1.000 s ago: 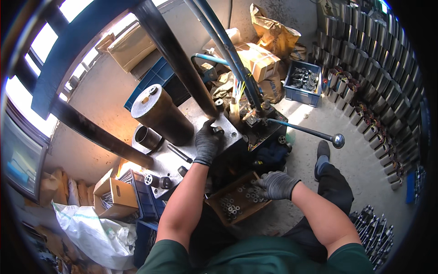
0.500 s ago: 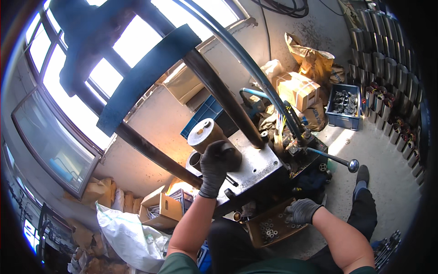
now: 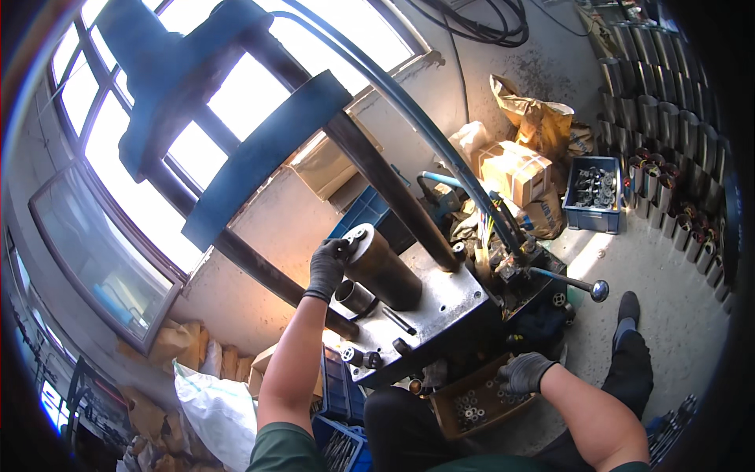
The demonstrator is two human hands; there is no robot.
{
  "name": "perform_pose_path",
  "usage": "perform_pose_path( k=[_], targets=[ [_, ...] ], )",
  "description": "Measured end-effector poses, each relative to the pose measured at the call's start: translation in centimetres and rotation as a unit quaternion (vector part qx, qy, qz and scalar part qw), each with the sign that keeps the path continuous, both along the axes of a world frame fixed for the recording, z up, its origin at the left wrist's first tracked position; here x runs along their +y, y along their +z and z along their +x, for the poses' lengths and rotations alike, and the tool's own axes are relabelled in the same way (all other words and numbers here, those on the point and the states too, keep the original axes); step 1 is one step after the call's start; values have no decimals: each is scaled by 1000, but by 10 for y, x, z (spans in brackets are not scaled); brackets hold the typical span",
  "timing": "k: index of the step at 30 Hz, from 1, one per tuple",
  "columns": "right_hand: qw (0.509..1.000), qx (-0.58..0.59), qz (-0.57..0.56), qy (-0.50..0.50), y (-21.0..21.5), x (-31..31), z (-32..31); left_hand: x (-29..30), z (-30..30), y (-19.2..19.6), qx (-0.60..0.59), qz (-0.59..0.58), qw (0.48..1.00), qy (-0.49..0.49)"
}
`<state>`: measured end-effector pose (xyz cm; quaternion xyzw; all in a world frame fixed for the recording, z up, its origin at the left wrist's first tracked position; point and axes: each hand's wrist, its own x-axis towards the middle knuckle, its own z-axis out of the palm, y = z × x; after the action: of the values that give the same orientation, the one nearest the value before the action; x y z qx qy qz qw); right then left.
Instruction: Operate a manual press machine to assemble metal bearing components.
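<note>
My left hand point(image 3: 327, 267), in a dark grey glove, is at the upper rim of a tall dark metal cylinder point(image 3: 389, 275). Its fingers are drawn together beside a small dark round piece point(image 3: 360, 234) on the cylinder's light top face; what they pinch is too small to tell. The cylinder stands on the steel bed point(image 3: 448, 303) of a blue press, next to a shorter open metal tube point(image 3: 354, 297). My right hand point(image 3: 525, 372), gloved too, is curled closed over the right side of a brown tray point(image 3: 448, 425) of small metal rings point(image 3: 472, 409); its fingertips are hidden.
The blue press plate point(image 3: 267, 157) hangs overhead between dark columns. A lever with a ball end point(image 3: 599, 291) juts out at the right. A rod point(image 3: 399, 319) and small dark round parts point(image 3: 362, 358) lie on the bed. Blue crates point(image 3: 594, 212) and a white sack point(image 3: 212, 417) stand around.
My left hand has moved from the cylinder's side up to its top rim. The camera view has shifted slightly. My right hand stays over the tray, its fingers more curled.
</note>
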<state>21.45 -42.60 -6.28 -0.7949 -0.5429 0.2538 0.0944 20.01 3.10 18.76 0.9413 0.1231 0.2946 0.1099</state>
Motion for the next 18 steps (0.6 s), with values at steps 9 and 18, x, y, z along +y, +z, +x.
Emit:
perform_pose_path(
  k=[9,18],
  targets=[
    [1000,8,9,4,-1,6,1,10,19,9,29,5,997,69],
    [999,-20,37,13,-11,-1,8,-8,-7,17,63,29,996,54]
  ],
)
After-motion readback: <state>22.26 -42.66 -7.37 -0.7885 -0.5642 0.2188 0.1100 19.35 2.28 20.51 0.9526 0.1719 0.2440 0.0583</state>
